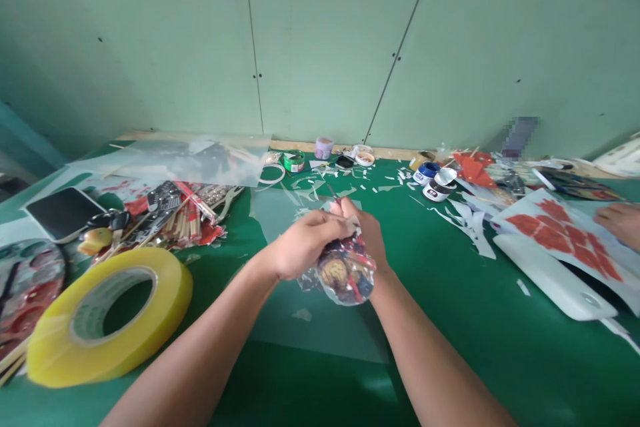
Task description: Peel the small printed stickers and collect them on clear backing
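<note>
My left hand [311,241] is closed, its thumb and fingers pinching the upper edge of a printed plastic cutout [345,275]. The cutout is rounded, glossy and multicoloured, with a brownish face-like print and red and dark patches. Right behind it, my right hand [369,230] is closed too, its fingers mostly hidden by the cutout and my left hand. A thin dark pointed blade [333,193], like a scissor tip, sticks out beyond my right fingers; its handle is hidden. Beneath both hands lies a translucent plastic sheet [320,337] on the green tabletop [450,320].
A big yellow tape roll [173,290] sits at left, beside a paint palette [55,273], pliers [227,203] and a phone [63,213]. Paint jars [439,188] and paper scraps [473,230] lie to the right. Another person's hand [620,220] rests near a red-painted sheet [555,227].
</note>
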{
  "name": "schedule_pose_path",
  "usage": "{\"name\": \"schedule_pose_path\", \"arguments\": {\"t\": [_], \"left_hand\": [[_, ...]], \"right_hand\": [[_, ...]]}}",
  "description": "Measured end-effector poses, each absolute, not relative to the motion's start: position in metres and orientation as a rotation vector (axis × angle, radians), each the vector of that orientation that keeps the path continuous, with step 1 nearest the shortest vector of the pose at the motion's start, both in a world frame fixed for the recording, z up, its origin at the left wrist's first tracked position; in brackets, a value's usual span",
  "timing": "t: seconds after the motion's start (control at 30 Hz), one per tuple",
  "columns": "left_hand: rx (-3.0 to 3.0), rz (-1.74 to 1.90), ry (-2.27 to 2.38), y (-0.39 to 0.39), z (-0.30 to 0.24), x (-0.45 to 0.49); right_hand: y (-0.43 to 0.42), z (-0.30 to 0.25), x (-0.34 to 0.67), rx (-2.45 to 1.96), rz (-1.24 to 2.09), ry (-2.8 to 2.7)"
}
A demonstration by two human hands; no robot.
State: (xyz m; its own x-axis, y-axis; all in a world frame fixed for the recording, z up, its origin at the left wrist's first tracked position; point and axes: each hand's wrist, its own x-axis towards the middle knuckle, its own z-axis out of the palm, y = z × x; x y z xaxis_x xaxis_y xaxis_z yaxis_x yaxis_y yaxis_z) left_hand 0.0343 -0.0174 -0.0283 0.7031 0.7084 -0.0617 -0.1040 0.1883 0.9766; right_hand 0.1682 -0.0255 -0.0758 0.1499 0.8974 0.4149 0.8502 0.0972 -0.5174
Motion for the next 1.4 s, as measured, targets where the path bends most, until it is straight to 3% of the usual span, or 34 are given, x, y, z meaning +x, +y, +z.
{"name": "schedule_pose_path", "arguments": {"t": [0.2,0.4,0.63,0.77,0.93,1.17,1.4], "left_hand": [[1.875,0.809,0.797,-0.001,-0.032,0.025],[1.751,1.19,1.073,0.027,-0.03,-0.004],[1.932,0.784,0.934,0.026,-0.036,0.001],[1.915,0.817,0.885,0.025,-0.04,0.008],[1.577,1.051,0.882,0.023,-0.039,0.007],[1.605,0.711,0.739,0.019,-0.037,0.008],[1.335,1.268,0.618,0.006,-0.053,0.032]], "right_hand": [[-0.018,-0.074,0.178,-1.321,0.383,-1.251],[-0.016,-0.072,0.183,-1.038,0.596,-0.985],[-0.019,-0.071,0.18,-1.039,0.837,-1.223],[-0.019,-0.073,0.177,-1.088,0.91,-1.308],[-0.016,-0.07,0.178,-1.058,0.958,-1.011],[-0.016,-0.066,0.18,-0.975,0.891,-0.86],[-0.019,-0.063,0.175,-0.884,0.98,-0.848]]}}
